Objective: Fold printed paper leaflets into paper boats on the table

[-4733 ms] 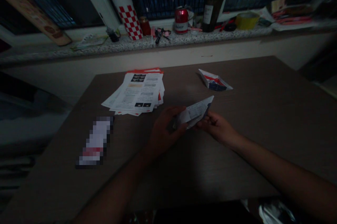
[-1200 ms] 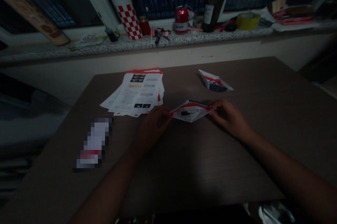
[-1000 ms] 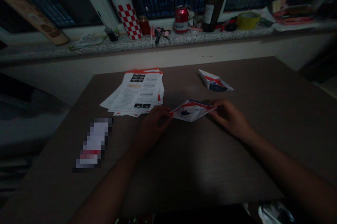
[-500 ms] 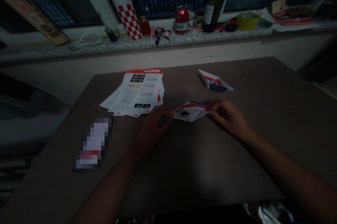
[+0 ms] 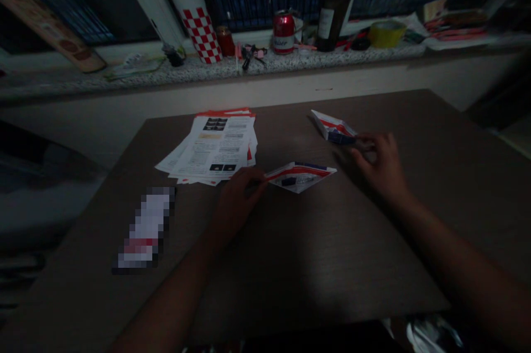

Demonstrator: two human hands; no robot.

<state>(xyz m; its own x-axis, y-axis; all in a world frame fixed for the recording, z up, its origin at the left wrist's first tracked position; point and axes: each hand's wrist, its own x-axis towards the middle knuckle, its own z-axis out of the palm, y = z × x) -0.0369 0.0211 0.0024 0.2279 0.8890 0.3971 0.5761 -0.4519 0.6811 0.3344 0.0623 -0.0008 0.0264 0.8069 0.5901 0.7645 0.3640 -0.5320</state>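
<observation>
My left hand (image 5: pixel 244 190) pinches the left tip of a folded paper boat (image 5: pixel 301 177), white with red and dark blue bands. This boat rests low over the table, its right tip free. Farther back lies a second folded paper boat (image 5: pixel 332 127) in the same colours. My right hand (image 5: pixel 379 162) reaches to the right tip of that boat, thumb and fingers apart around it. The fingers hide the tip, so firm contact cannot be made out.
A stack of printed sheets (image 5: pixel 211 145) lies at the back left of the table (image 5: pixel 265 264). A pixelated phone (image 5: pixel 145 228) is in front of it. Along the windowsill stand a checkered bottle (image 5: pixel 201 32), a red can (image 5: pixel 284 32), a dark bottle (image 5: pixel 329 18) and yellow tape (image 5: pixel 386 34).
My right hand has let go of the near boat's right tip and moved back and right to the second boat. My left hand still holds the near boat.
</observation>
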